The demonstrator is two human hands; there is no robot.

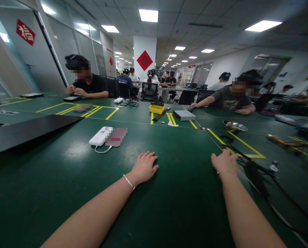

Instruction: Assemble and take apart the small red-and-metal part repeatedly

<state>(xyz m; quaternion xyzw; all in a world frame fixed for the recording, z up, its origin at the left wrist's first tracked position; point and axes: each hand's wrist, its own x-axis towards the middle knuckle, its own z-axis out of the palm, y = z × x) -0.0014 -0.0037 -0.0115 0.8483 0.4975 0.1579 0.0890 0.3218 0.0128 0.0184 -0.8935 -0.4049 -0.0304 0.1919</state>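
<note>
My left hand [145,167] lies palm down on the green tabletop [169,206], fingers loosely spread and nothing in it. A silver bracelet [128,182] circles that wrist. Ahead and to its left sit a white power bank [101,136] with a short cable and a blurred flat item [117,137] beside it. My right hand [226,162] rests farther right, its thumb apart from the fingers; the fingertips are partly hidden by the back of the hand. Close along its right side runs a black cable [257,175].
A dark panel [27,132] lies at left. Farther back are a yellow bin [156,109], a grey box [184,115], a metal dish [235,126] and yellow tape lines. Coloured wires [288,143] lie at right. Two people sit across the table, others behind.
</note>
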